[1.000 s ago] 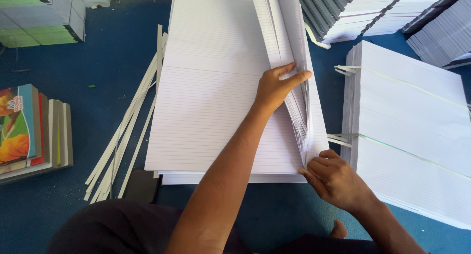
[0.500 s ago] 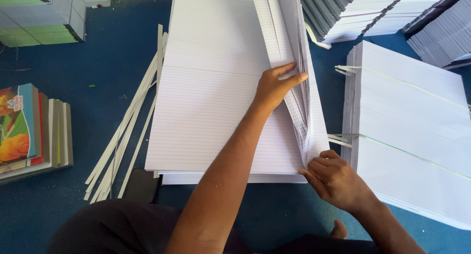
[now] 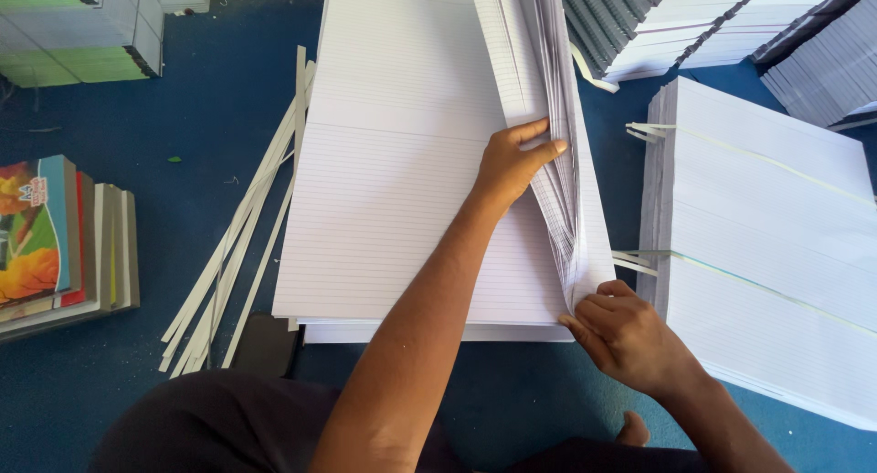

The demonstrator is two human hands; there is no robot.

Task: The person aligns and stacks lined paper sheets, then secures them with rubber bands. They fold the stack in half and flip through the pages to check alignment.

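the big stack of ruled sheets (image 3: 402,199) lies on the blue floor (image 3: 210,126) right in front of the person, long axis running away from them, with a lifted wad of sheets (image 3: 548,99) standing on edge along its right side. left hand (image 3: 512,162) is spread against that wad partway up, fingers tucked into the fanned edges, while the right hand (image 3: 626,336) is nearer the body and pinches the wad's near corner. room's tight on the right, where a banded paper stack (image 3: 767,254) sits just beside it; loose paper strips (image 3: 247,245) lie along the left edge.
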